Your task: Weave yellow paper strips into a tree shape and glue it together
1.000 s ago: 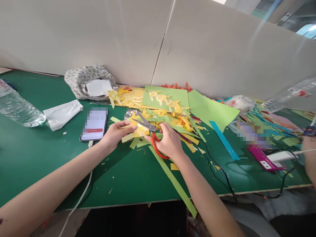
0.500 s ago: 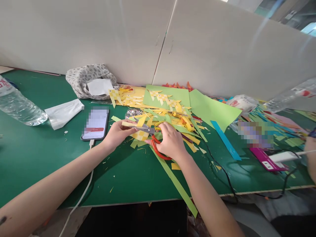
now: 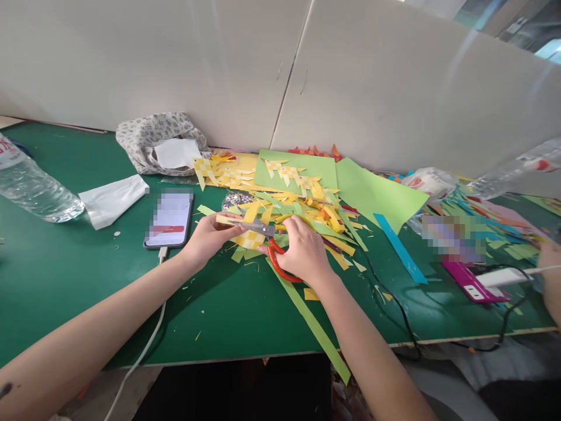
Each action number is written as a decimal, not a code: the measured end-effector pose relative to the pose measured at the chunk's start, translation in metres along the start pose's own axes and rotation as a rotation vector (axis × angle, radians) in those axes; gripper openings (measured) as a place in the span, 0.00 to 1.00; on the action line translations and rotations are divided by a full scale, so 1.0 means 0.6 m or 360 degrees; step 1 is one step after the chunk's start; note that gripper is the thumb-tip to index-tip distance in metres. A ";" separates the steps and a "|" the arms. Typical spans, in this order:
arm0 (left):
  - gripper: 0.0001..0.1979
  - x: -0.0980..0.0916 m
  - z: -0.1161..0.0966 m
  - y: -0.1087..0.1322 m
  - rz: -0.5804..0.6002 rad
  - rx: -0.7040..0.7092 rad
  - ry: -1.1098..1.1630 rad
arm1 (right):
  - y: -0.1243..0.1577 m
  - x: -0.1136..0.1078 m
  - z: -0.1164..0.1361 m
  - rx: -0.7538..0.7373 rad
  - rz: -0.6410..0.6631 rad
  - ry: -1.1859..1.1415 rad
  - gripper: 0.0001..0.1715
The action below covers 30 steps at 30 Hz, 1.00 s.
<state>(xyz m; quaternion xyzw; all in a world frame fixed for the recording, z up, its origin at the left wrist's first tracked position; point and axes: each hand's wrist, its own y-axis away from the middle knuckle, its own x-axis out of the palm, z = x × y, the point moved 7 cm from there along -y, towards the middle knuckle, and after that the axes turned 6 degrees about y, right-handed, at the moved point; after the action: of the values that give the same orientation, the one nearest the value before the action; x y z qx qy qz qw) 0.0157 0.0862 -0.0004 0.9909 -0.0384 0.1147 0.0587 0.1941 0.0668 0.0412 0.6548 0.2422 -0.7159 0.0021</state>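
My left hand pinches a woven yellow-and-white paper piece with strip ends sticking out. In my right hand is a pair of scissors with one red handle loop and one yellow. Their metal blades point left across the paper, the tips close to my left fingertips. Beneath both hands lies a heap of yellow and green paper strips. Finished-looking woven yellow fish rest behind it on a light green sheet.
A phone on a white cable lies left of my hands, near a water bottle and a patterned cloth bag. To the right are a blue strip, a magenta power bank-like block, black cable and another person's hand.
The scissor blades have shifted slightly against the woven paper, and an upright yellow strip shows more plainly above them. Both hands stay in nearly the same place. The other person's hand at right has moved slightly.
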 end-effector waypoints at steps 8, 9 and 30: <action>0.16 0.000 0.000 0.002 0.0016 0.0031 -0.0007 | 0.001 0.001 -0.001 0.0016 -0.0014 -0.0006 0.29; 0.16 0.000 0.001 0.002 0.0008 0.0015 -0.0011 | 0.000 0.001 -0.002 0.0023 -0.0025 -0.0011 0.28; 0.19 -0.014 0.016 -0.003 -0.0161 -0.0165 0.0344 | 0.002 0.000 0.002 0.0184 -0.0094 -0.0104 0.27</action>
<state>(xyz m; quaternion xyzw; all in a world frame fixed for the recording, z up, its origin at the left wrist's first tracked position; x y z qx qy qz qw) 0.0099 0.0871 -0.0116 0.9691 0.0122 0.2156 0.1193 0.1936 0.0653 0.0409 0.6227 0.2193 -0.7495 -0.0490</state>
